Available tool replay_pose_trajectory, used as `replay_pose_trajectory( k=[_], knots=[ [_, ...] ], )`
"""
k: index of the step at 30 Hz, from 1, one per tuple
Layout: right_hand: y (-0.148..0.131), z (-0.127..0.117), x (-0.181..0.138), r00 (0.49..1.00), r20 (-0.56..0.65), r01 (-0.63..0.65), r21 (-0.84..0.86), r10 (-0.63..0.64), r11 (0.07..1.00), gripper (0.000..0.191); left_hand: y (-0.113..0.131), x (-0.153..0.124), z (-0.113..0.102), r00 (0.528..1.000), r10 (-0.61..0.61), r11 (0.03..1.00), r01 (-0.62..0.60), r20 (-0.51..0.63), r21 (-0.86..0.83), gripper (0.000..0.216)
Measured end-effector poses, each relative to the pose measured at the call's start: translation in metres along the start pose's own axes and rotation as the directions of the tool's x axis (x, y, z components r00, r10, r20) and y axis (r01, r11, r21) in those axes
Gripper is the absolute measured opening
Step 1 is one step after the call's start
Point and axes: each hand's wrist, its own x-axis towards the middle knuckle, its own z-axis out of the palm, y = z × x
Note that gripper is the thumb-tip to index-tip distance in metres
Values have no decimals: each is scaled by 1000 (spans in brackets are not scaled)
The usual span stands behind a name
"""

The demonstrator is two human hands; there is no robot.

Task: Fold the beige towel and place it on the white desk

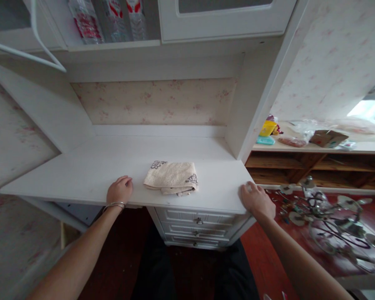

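Observation:
A folded beige cloth (173,175) with dark flower prints lies near the front of a white desk (118,154), between my two hands and touching neither. My left hand (119,191), with bracelets at the wrist, rests on the desktop by the front edge, left of the cloth. Its fingers are loosely curled, and no object shows in them. At the front right corner, my right hand (258,201) rests on the desk's edge with fingers slightly apart, holding no loose object.
Below the desktop is a drawer unit (196,227) with knobs. Bottles (115,21) stand in the cabinet above. To the right, a wooden shelf unit (300,162) carries a yellow container (268,128) and a cardboard box (328,138). A chandelier (334,221) lies in front of it.

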Motion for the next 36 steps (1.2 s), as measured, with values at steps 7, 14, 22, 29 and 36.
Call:
replay_pose_trajectory(
  k=[7,14,22,29,36],
  knots=[
    [0,-2,2,1000,18,-9,3,9,1000,58,52,-82,-20,925,292,902,-351,-242,-252,23],
    [0,-1,-1,1000,20,-10,1,10,1000,58,156,-200,0,850,396,765,-96,347,-637,23],
    [1,0,1,1000,19,-7,10,7,1000,57,202,-205,52,732,380,841,-18,566,-541,49],
    [1,1,3,1000,4,-18,6,18,1000,58,205,-203,77,735,340,903,-81,587,-422,45],
    [2,3,4,1000,-2,-15,17,15,1000,58,210,-203,74,775,298,907,-48,558,-417,35]
  ],
)
